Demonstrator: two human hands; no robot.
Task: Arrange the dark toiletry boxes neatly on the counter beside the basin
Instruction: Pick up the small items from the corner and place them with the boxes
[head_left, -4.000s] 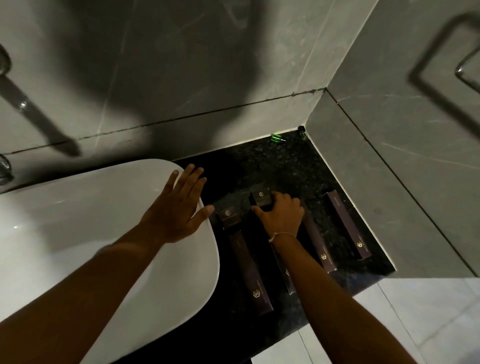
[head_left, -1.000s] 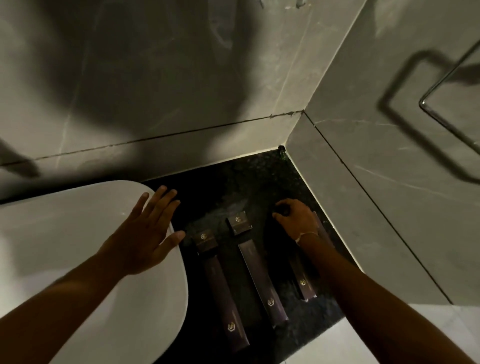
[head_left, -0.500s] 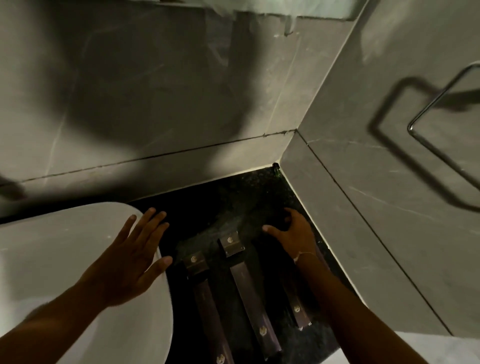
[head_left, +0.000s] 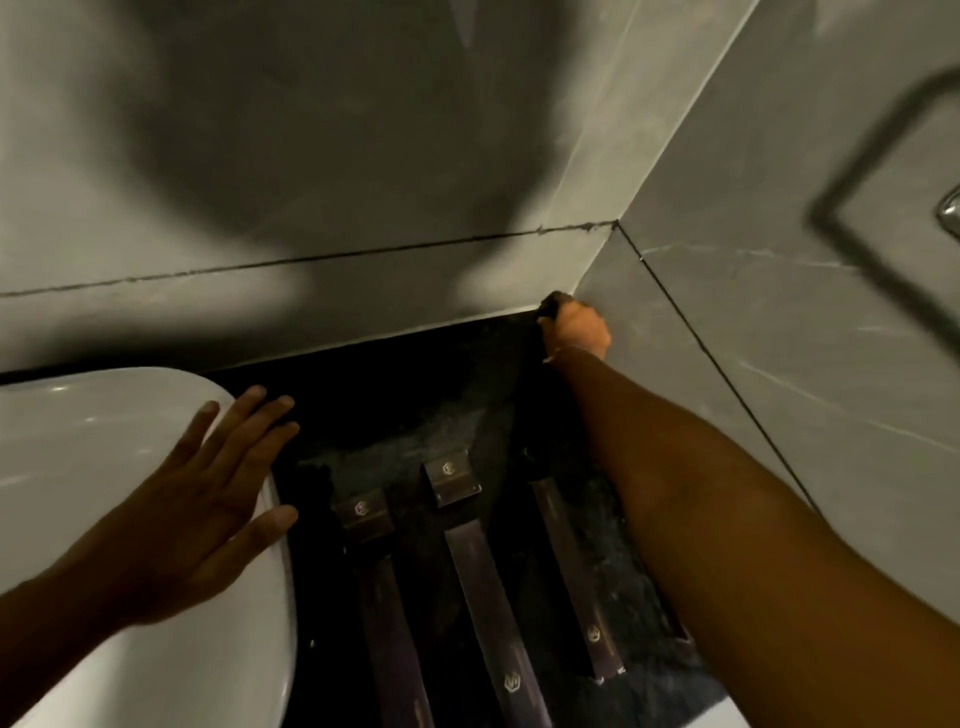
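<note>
- The table (head_left: 405, 374) is a narrow dark stone strip, shut in by the white basin (head_left: 104, 457) on one side and two grey tiled walls (head_left: 363, 156) meeting in a corner on the far side from the basin; its near edge shows at the bottom of the view, away from the walls
- Bare stone lies open between the boxes and the back wall; the gaps between the boxes are slim
- Three long dark boxes (head_left: 488, 587) lie side by side beside the basin, roughly parallel, ends pointing at the back wall; two small square boxes (head_left: 451, 475) sit at the far ends of the two nearest the basin; each carries a small pale emblem; the surfaces look brownish-purple in dim light
- A fourth long box may lie under the right forearm; cannot tell
- Left hand (head_left: 208, 509) spread flat, fingers apart, resting on the basin's rim, holding nothing
- Right hand (head_left: 574, 327) curled in the corner farthest from the basin, fingers closed around something small and dark; what it is cannot be told
</note>
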